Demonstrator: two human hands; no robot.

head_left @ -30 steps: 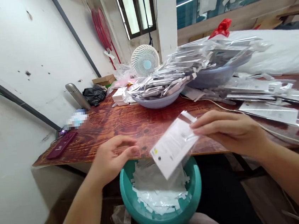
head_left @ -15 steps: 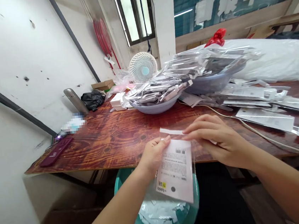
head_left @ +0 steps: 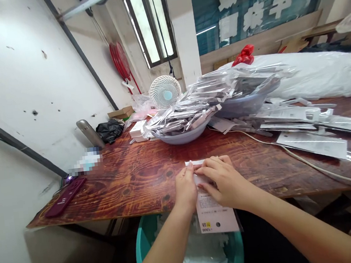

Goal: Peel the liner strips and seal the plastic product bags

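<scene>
A clear plastic packet with a printed card (head_left: 217,217) inside hangs over the table's front edge, its white strip at the top end. My left hand (head_left: 186,189) pinches the packet's upper left corner between thumb and fingers. Across the packet's upper part lies my right hand (head_left: 222,179), its fingers closed on the strip end beside the left thumb. Both hands hide much of the card's upper half. Below is a teal tub (head_left: 140,246) with white paper strips and clear plastic (head_left: 204,256) in it.
Two pale basins (head_left: 182,137) heaped with packets stand at the back, near a white fan (head_left: 165,91). More packets (head_left: 315,144) lie on the right, beside a white cable (head_left: 290,150). A maroon power strip (head_left: 65,197) is at the left edge.
My right hand has moved left, onto the packet's top beside my left hand. The packet has turned slightly and its top edge is now mostly covered. The camera view has shifted.
</scene>
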